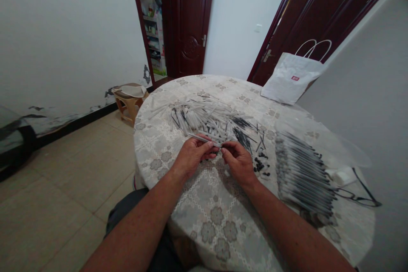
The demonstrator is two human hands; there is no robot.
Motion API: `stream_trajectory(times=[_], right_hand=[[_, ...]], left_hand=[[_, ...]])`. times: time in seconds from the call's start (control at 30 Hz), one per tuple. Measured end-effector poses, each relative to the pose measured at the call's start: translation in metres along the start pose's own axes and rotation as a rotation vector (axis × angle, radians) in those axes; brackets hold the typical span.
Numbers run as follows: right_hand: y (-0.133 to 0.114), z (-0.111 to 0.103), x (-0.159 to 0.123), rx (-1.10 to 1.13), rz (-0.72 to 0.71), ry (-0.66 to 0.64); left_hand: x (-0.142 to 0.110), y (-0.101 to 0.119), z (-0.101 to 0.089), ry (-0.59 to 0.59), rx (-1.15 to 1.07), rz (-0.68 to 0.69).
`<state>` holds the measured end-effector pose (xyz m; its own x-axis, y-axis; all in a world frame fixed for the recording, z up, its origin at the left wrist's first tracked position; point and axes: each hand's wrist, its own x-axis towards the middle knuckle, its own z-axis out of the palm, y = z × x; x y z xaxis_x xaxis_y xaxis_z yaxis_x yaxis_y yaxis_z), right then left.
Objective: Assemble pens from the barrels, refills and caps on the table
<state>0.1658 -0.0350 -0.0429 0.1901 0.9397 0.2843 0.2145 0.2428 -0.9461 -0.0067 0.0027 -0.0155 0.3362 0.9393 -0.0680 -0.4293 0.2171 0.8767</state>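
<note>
My left hand [194, 155] is closed on a thin, pale pen barrel [201, 137], which points up to the left past my fingers. At the barrel's near right end, my right hand [237, 159] is closed in a pinch, and what lies between its fingertips is too small to tell. Just beyond both hands spreads a loose heap of whitish pen barrels [204, 114]. Thin black pen refills [242, 138] lie in a bunch to the heap's right. Small black pieces [261, 162], perhaps caps, are scattered beside my right wrist.
A round table with a flowered tablecloth [218, 229] carries everything. Rows of finished-looking pens [304, 170] lie at the right, near eyeglasses [358, 197] and a clear plastic sheet [350, 148]. A white paper bag [291, 78] stands at the back right. Left of the table is a stool [127, 104].
</note>
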Motion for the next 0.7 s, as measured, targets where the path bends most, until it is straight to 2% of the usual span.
stream_trajectory(times=[0.3, 0.43, 0.57, 0.7], right_hand=[[-0.0002, -0.0027, -0.0033, -0.124, 0.048, -0.078], [0.0015, -0.0018, -0.0069, -0.093, 0.010, -0.079], [0.0000, -0.0013, -0.0078, -0.163, -0.032, -0.069], [-0.0042, -0.0016, -0.0082, -0.188, -0.029, -0.145]], left_hand=[[0.0003, -0.0027, -0.0010, -0.054, 0.024, -0.003], [-0.0006, -0.0021, -0.0003, -0.040, 0.006, 0.006], [-0.0014, -0.0002, -0.0002, -0.056, 0.006, 0.006], [-0.0014, -0.0006, -0.0007, -0.059, 0.018, 0.000]])
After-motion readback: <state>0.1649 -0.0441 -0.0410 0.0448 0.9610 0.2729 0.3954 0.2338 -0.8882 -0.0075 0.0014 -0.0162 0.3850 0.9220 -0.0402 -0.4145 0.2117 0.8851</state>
